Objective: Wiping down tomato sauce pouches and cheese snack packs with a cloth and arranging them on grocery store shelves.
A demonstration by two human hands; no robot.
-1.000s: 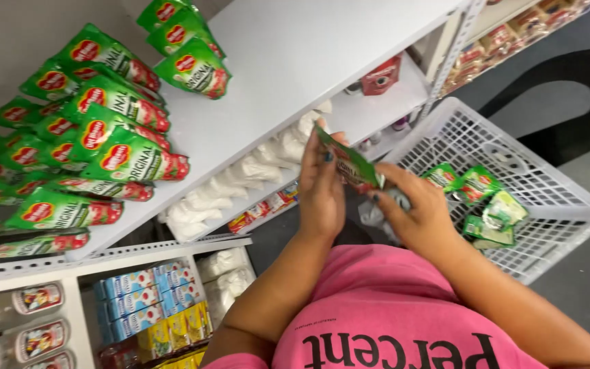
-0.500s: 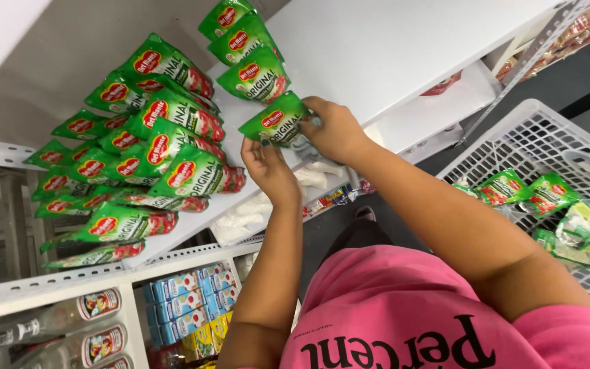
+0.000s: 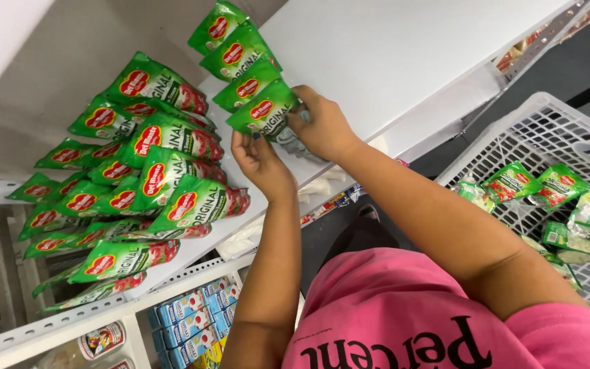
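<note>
Both hands hold one green sauce pouch against the white shelf. My left hand grips its lower edge, and my right hand holds its right side. The pouch sits at the near end of a short row of like green pouches standing on the shelf. To the left, a larger group of green pouches fills the same shelf in several rows.
A white plastic basket at the right holds several more green pouches. Lower shelves carry blue cartons, yellow packs and white bags. My pink shirt fills the bottom of the view.
Both hands rose from the basket to the shelf carrying the pouch. Now they press it in at the end of the short row.
</note>
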